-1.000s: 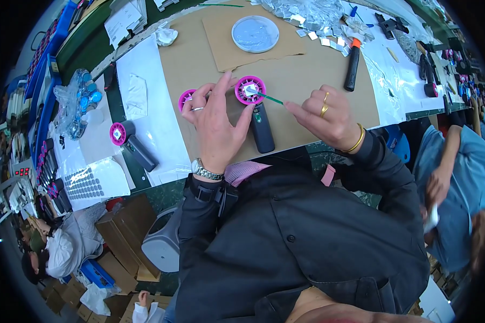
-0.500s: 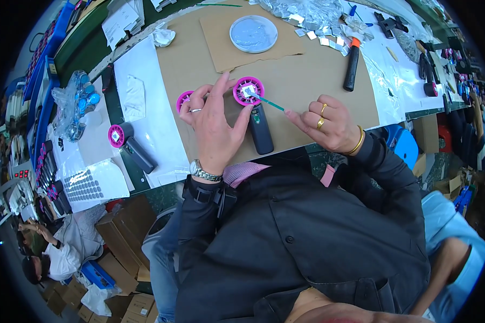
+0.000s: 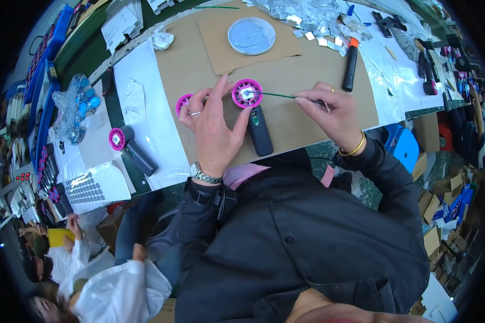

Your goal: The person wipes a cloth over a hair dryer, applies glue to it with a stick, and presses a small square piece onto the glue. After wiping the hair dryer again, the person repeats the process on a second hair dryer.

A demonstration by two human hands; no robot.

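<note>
A handheld fan with a round pink head point(image 3: 247, 104) and a dark grey handle point(image 3: 261, 134) lies on the brown board before me. My left hand point(image 3: 216, 126) is at the left of that head, its thumb and a fingertip against the rim. Under its other fingers shows a second pink fan head point(image 3: 182, 101), mostly hidden. Pinched in my right hand point(image 3: 331, 114) is a thin green stick point(image 3: 277, 95), running left to the fan. Its tip meets the white square point(image 3: 247, 93) at the centre of the head.
Beyond the fan stands a round dish of clear gel point(image 3: 251, 36) on cardboard point(image 3: 215, 54). Small silvery squares point(image 3: 323, 41) and an orange-and-black tool point(image 3: 351, 67) lie at the far right. Another fan point(image 3: 137, 153) rests at left. People in white point(image 3: 118, 290) are at lower left.
My right hand has turned and risen a little, and the stick now lies nearly level. My left hand holds its place. A person in white has come in at lower left; one in light blue has left.
</note>
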